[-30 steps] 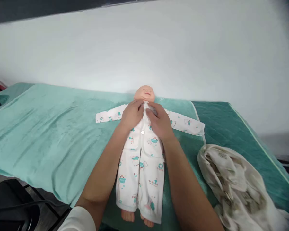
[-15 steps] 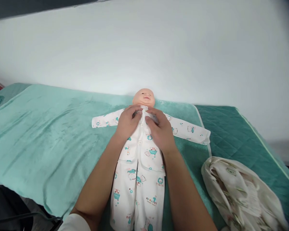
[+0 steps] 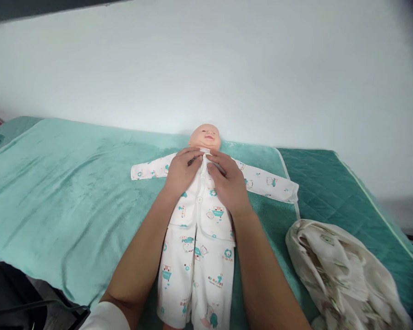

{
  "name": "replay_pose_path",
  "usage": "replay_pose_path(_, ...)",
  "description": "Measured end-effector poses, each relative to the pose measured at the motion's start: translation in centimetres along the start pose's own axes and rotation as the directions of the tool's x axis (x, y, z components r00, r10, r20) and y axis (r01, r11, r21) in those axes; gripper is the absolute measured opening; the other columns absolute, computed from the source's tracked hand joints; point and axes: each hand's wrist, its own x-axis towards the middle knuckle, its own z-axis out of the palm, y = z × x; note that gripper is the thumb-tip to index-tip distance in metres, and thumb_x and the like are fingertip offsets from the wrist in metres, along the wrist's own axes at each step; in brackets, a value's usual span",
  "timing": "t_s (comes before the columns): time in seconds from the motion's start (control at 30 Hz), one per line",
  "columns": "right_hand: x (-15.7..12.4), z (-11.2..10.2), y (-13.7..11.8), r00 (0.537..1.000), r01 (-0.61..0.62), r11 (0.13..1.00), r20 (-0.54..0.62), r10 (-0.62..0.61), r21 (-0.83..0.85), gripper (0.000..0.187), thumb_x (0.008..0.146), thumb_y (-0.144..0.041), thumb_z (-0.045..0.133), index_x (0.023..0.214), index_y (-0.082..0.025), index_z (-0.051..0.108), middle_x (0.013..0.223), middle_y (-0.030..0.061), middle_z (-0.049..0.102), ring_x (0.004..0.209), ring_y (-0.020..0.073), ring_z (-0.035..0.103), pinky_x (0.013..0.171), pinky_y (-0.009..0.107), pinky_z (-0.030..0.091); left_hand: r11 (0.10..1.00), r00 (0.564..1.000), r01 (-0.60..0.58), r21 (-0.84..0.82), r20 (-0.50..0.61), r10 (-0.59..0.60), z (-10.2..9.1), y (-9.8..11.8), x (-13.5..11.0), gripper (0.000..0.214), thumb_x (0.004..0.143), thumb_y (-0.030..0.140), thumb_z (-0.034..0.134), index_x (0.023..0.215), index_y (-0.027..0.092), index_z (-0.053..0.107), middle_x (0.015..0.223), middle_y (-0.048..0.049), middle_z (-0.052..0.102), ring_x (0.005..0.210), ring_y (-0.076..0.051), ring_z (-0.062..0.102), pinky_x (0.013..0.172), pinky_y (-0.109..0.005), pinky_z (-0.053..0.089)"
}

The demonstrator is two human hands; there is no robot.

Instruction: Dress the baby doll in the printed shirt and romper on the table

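A baby doll [image 3: 206, 136] lies on its back, dressed in a white printed jacket [image 3: 215, 220] and matching white trousers [image 3: 211, 275]. Both sleeves are stretched out to the sides. At the neckline, my left hand [image 3: 184, 169] pinches the jacket's front edge between thumb and fingers. Opposite it, my right hand [image 3: 230, 178] grips the other side of the collar, its fingertips close to those of the left. A button [image 3: 200, 200] shows lower down the front. What lies right under my fingertips is partly hidden.
A light green blanket [image 3: 89, 197] spreads beneath the doll, over a darker quilted cover [image 3: 316, 178] at right. A crumpled cream patterned cloth [image 3: 344, 270] lies at lower right. A white wall [image 3: 206, 64] rises behind. A black object [image 3: 13, 293] is at lower left.
Both hands stay at the collar with nearly the same grip. The whole view has shifted slightly, so the doll and cloth appear a little higher.
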Motion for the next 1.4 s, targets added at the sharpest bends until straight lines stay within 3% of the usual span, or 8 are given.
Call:
replay_pose_path(0.13,0.0,-0.1,-0.3,0.999,-0.033,0.999,0.014,0.033,-0.021,0.036,0.094,-0.037,0.056,0.129,-0.029,0.064,0.139,0.0056,0.066,0.132,0.0279,0.057,0.111,0.053,0.048,1.0,1.0,-0.021,0.002,0.019,0.021,0.0,0.0,0.0,0.025,0.096,0.021,0.057,0.107,0.022,0.079,0.128,-0.007,0.073,0.124,-0.02,0.067,0.114,-0.038,0.05)
replay_pose_path(0.23,0.0,-0.2,-0.3,0.999,-0.018,0.999,0.043,0.02,-0.05,0.044,0.095,-0.036,0.053,0.138,-0.029,0.059,0.145,0.0053,0.062,0.137,0.0273,0.053,0.116,0.053,0.043,0.999,0.999,-0.031,0.036,0.034,0.03,-0.1,0.2,-0.1,0.028,0.096,0.019,0.053,0.109,0.023,0.078,0.128,-0.0059,0.073,0.126,-0.02,0.065,0.115,-0.039,0.049)
replay_pose_path(0.53,0.3,-0.4,-0.3,0.989,0.044,0.99,0.146,-0.025,-0.13,0.049,0.098,-0.034,0.045,0.146,-0.027,0.055,0.152,0.0062,0.056,0.145,0.0275,0.044,0.123,0.056,0.033,0.977,0.995,-0.055,0.205,0.098,0.035,-0.2,0.7,-0.3,0.041,0.094,0.011,0.044,0.111,0.025,0.079,0.137,-0.0038,0.069,0.133,-0.022,0.061,0.118,-0.041,0.046)
replay_pose_path(0.77,0.4,-0.2,0.1,0.991,0.071,0.989,0.118,-0.056,-0.13,0.042,0.095,-0.029,0.048,0.136,-0.029,0.061,0.144,0.005,0.062,0.139,0.0285,0.047,0.119,0.058,0.036,0.961,0.988,-0.115,0.249,0.13,0.085,-0.2,0.4,-0.3,0.042,0.093,0.01,0.044,0.106,0.026,0.08,0.138,-0.0031,0.069,0.133,-0.022,0.06,0.118,-0.043,0.045)
replay_pose_path(0.97,0.1,-0.1,-0.2,0.995,0.092,0.987,0.055,-0.086,-0.134,0.035,0.095,-0.03,0.05,0.128,-0.027,0.063,0.134,0.0061,0.066,0.13,0.0283,0.05,0.114,0.053,0.04,0.982,0.997,-0.064,0.177,0.042,0.057,-0.1,0.4,-0.5,0.036,0.095,0.015,0.045,0.109,0.024,0.077,0.133,-0.0062,0.071,0.128,-0.022,0.063,0.115,-0.041,0.048)
replay_pose_path(1.1,0.1,0.1,-0.3,0.994,0.111,0.983,0.017,-0.11,-0.148,0.031,0.094,-0.027,0.05,0.122,-0.025,0.064,0.129,0.0062,0.067,0.124,0.0276,0.052,0.111,0.051,0.04,0.978,0.996,-0.072,0.196,0.06,0.061,-0.2,0.5,-0.8,0.037,0.096,0.016,0.045,0.113,0.024,0.077,0.136,-0.0065,0.069,0.129,-0.022,0.062,0.116,-0.042,0.046)
replay_pose_path(1.23,0.1,0.2,-0.1,0.99,0.118,0.987,-0.071,-0.125,-0.107,0.025,0.093,-0.025,0.051,0.114,-0.025,0.065,0.12,0.0063,0.069,0.117,0.026,0.057,0.106,0.048,0.044,0.97,0.993,-0.094,0.223,0.091,0.076,-0.3,0.5,-1.1,0.041,0.095,0.014,0.043,0.115,0.025,0.077,0.14,-0.0063,0.067,0.133,-0.022,0.059,0.118,-0.043,0.044)
replay_pose_path(1.4,0.0,0.0,-0.1,0.983,0.11,0.992,-0.139,-0.118,-0.064,0.024,0.092,-0.023,0.05,0.108,-0.027,0.067,0.115,0.005,0.07,0.113,0.0251,0.06,0.103,0.047,0.047,0.976,0.995,-0.098,0.192,0.043,0.091,-0.3,1.0,-1.5,0.03,0.095,0.016,0.048,0.109,0.023,0.075,0.134,-0.0068,0.07,0.129,-0.022,0.062,0.116,-0.042,0.046)
